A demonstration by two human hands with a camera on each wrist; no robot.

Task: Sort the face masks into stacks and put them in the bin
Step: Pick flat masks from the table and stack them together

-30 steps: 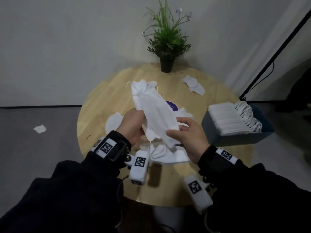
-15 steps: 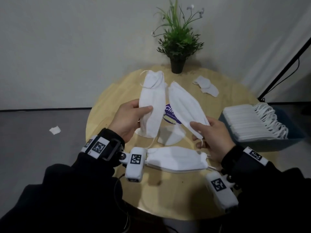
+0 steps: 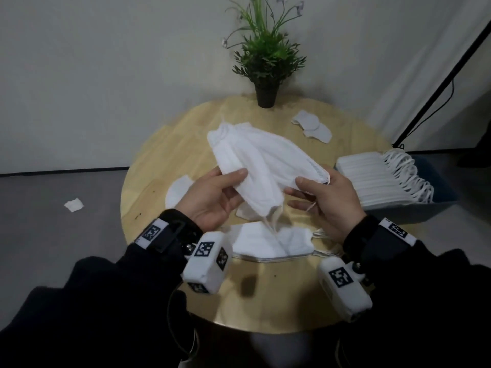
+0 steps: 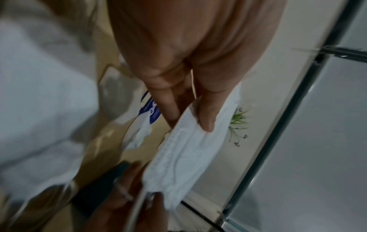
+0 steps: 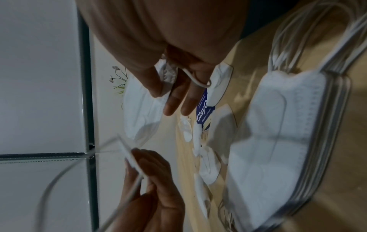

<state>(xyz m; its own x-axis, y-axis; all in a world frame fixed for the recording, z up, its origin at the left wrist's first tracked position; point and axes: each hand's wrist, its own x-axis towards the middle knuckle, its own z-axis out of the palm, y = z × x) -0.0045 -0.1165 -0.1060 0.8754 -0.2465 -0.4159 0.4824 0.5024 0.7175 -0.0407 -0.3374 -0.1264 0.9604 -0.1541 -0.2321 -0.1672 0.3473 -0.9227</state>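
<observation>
Above the round wooden table [image 3: 164, 144], my left hand [image 3: 236, 181] pinches the near end of a white folded face mask [image 3: 239, 158] between thumb and fingers. My right hand [image 3: 297, 189] pinches a second white mask [image 3: 295, 160] by its right end. The two masks overlap and fan out from their far ends. The left wrist view shows my thumb [image 4: 206, 122] pressed on the mask [image 4: 184, 157]. An ear loop [image 5: 195, 80] crosses my right fingers [image 5: 178, 102]. A flat stack of masks [image 3: 271, 243] lies on the table under my hands. The blue-grey bin [image 3: 430, 205] at the right holds a tight row of masks [image 3: 372, 181].
A potted plant [image 3: 267, 62] stands at the table's far edge, with small white pieces [image 3: 310, 126] to its right. Another white mask [image 3: 178, 192] lies at the table's left. A purple round label [image 5: 204, 106] sits mid-table. A paper scrap [image 3: 73, 205] lies on the floor.
Half a second ago my hands held the two masks apart. Now they have come together, so the masks overlap. One second ago both hands held one bundle.
</observation>
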